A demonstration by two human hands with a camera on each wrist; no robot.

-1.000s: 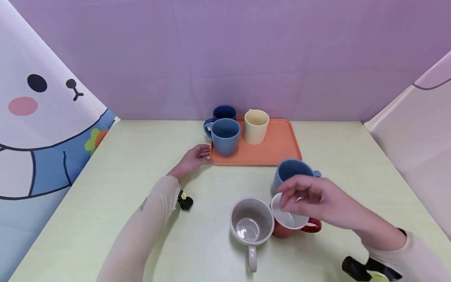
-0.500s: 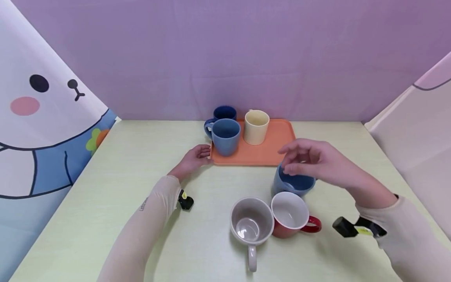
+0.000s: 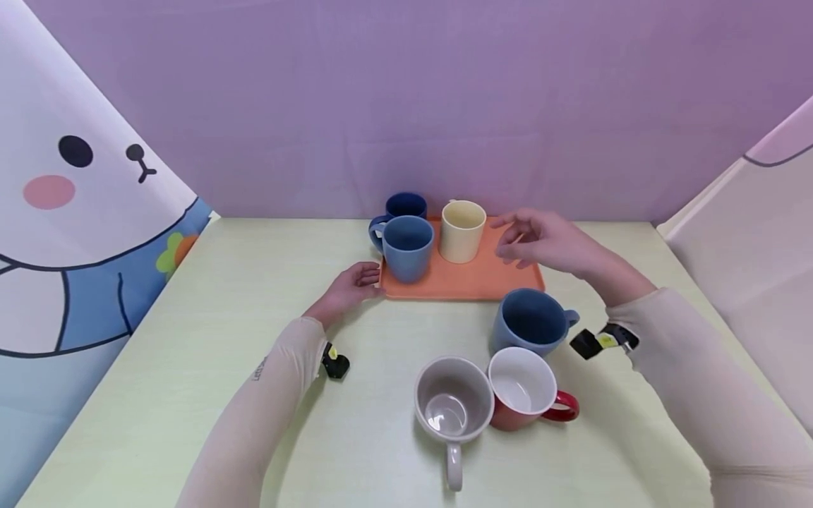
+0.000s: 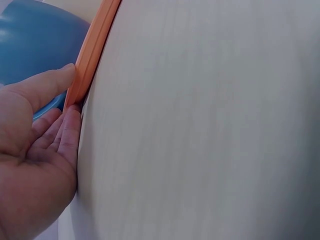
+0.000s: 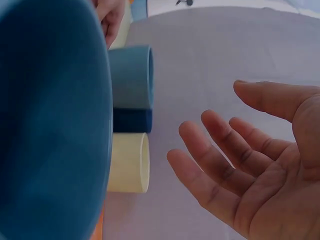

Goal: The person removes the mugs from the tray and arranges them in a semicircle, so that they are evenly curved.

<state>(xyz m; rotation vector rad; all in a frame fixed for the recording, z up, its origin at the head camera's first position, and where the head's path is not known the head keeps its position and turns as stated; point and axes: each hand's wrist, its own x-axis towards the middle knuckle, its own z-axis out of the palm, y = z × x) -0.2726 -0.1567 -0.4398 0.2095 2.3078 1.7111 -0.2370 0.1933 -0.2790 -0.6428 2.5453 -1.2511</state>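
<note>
An orange tray point(image 3: 489, 279) lies at the back of the table and bears a light blue mug point(image 3: 408, 250), a dark blue mug point(image 3: 406, 204) and a cream mug point(image 3: 462, 236). My left hand point(image 3: 348, 288) is at its front left corner, and in the left wrist view the thumb and fingers point(image 4: 70, 130) pinch the tray rim point(image 4: 92, 50). Above the tray's right part, beside the cream mug, my right hand point(image 3: 540, 240) hovers with spread, slightly bent fingers and holds nothing. In the right wrist view a blue mug point(image 5: 55, 120) looms close beside that hand.
Nearer on the table stand another blue mug point(image 3: 532, 323), a red mug point(image 3: 517, 395) with a white inside, and a greyish mug point(image 3: 454, 402) with its handle toward me. These are close together. A purple cloth point(image 3: 406, 106) hangs behind the table.
My right hand has moved from over the red mug, past the front blue mug, away to above the right part of the tray. My left hand stays at the tray.
</note>
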